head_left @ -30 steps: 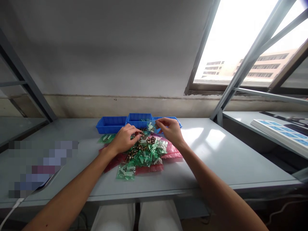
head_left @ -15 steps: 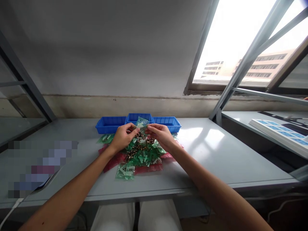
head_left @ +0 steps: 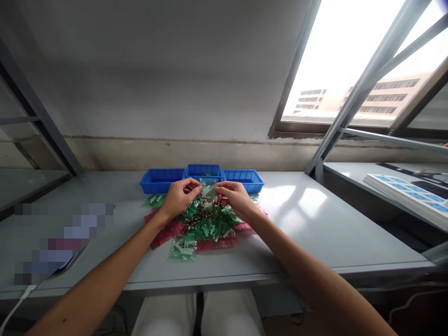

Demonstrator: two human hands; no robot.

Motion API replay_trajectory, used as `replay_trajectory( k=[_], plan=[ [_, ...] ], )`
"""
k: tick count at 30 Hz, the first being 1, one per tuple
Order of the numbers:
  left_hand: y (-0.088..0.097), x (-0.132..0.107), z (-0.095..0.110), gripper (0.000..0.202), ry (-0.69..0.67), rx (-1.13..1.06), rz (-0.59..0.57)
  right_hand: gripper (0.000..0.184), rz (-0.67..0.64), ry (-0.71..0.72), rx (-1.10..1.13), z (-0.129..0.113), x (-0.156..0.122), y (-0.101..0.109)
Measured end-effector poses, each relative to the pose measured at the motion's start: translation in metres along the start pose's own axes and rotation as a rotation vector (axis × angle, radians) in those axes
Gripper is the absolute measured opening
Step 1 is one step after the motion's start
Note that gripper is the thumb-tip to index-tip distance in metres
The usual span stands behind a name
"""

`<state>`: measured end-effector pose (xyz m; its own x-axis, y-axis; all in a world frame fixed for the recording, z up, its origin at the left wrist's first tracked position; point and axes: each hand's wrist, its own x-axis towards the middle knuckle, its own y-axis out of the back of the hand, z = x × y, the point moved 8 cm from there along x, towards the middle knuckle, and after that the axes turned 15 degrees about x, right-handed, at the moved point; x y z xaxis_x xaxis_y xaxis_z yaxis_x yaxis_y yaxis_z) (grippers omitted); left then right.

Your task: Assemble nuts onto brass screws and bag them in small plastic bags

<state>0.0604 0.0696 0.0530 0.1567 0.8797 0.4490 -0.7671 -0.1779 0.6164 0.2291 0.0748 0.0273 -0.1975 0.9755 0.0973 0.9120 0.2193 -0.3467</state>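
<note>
My left hand (head_left: 179, 199) and my right hand (head_left: 235, 197) pinch the two sides of one small green plastic bag (head_left: 207, 189), held just above a heap of green bags (head_left: 210, 226) and small brown metal parts (head_left: 203, 213). The bag holds pale small pieces. Red bags (head_left: 164, 233) lie under the heap. Both hands hover in front of three blue bins (head_left: 159, 179).
The grey table (head_left: 315, 219) stretches right under a window frame. A single green bag (head_left: 154, 200) lies left of the heap. A blurred object (head_left: 59, 238) sits at the left edge with a white cable. A side table holds a white panel (head_left: 406, 191).
One second ago my right hand held the bag alone near the right bin while my left was in the heap. Both hands have since come together on the bag, which now sits slightly lower.
</note>
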Motion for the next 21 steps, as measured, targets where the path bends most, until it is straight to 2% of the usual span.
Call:
replay_trajectory(
  k=[14,21],
  plan=[
    [-0.0022,-0.0006,0.0014,0.02,0.038,-0.148,-0.051,0.017,0.032,0.026,-0.03,-0.0056,-0.0018,0.0002],
    [-0.0091,-0.0031,-0.0003,0.024,0.116,-0.279,-0.137,0.018,0.031,0.052,-0.07,-0.0088,-0.0024,0.0019]
  ],
)
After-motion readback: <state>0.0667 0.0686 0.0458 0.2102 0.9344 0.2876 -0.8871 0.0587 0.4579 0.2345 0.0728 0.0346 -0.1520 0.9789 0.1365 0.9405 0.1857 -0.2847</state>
